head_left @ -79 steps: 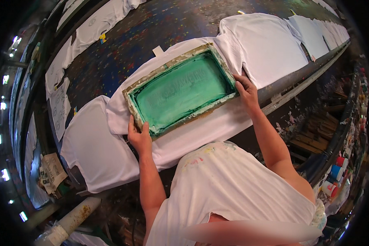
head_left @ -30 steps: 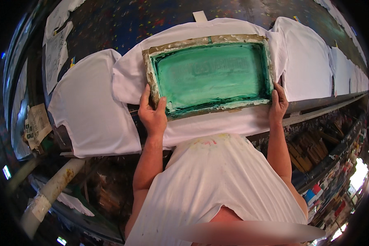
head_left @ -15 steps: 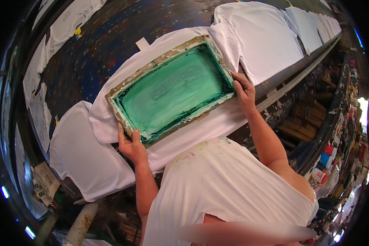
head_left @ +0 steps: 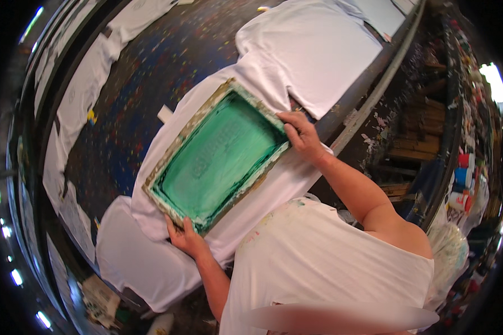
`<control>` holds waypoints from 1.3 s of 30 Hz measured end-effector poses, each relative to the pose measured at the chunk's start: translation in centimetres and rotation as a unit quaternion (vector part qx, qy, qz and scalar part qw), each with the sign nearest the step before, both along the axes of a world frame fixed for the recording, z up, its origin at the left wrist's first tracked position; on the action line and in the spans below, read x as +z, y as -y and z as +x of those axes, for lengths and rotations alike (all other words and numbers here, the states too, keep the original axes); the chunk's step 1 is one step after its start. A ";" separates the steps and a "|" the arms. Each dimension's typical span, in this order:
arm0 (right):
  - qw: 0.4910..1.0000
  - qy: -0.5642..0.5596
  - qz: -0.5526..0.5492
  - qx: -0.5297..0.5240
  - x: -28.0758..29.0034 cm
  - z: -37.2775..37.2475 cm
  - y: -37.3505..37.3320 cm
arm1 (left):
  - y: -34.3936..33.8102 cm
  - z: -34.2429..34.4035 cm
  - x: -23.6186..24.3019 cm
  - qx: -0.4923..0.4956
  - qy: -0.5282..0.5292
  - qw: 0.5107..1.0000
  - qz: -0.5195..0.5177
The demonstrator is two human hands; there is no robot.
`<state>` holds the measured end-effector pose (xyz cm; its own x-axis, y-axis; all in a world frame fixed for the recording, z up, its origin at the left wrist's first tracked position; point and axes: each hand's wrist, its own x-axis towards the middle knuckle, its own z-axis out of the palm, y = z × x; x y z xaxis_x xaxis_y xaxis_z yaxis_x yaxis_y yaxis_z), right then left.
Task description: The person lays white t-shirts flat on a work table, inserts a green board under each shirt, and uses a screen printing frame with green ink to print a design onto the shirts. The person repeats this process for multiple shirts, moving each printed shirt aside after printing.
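Both hands hold a screen-printing frame (head_left: 218, 159) by its opposite short ends. Green mesh fills it, with faint lettering in the middle and dark green ink along the inner edges; its rim is worn and crusted with paint. My left hand (head_left: 189, 240) grips the near left end, thumb on the rim. At the far right end, my right hand (head_left: 303, 135) is closed round the corner, fingers partly hidden beneath. Under the frame lies a white T-shirt (head_left: 279, 187); whether the frame rests flat on it I cannot tell.
A second white T-shirt (head_left: 313, 53) lies beyond on the long table, and another white T-shirt (head_left: 142, 257) nearer on the left. The paint-specked tabletop (head_left: 117, 134) shows between rows. Stacked wooden frames (head_left: 422, 125) and paint tubs (head_left: 461, 178) stand at right.
The whole view has turned, so the table, shirts and frame appear more steeply slanted and shifted. Both hands keep their hold on the frame, which stays over the same shirt.
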<state>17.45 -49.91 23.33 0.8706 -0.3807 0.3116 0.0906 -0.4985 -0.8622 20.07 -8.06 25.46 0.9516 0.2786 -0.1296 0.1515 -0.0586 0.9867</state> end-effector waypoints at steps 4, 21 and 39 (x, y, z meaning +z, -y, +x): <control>1.000 0.014 -0.011 -0.004 0.4 0.1 -0.2 | -0.2 -0.1 -0.4 0.004 -0.004 1.000 0.005; 1.000 0.018 -0.011 -0.013 0.0 0.2 0.0 | -1.3 0.2 -1.6 -0.021 0.008 0.999 0.045; 0.996 -0.041 -0.069 0.045 -1.1 0.4 1.5 | -1.6 -0.2 -1.9 0.062 0.088 0.986 0.125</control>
<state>17.89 -51.46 22.18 0.9240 -0.2584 0.2820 0.0727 -0.6051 -0.7929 19.88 -6.49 23.61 0.9095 0.3971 0.1229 -0.0004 -0.2947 0.9556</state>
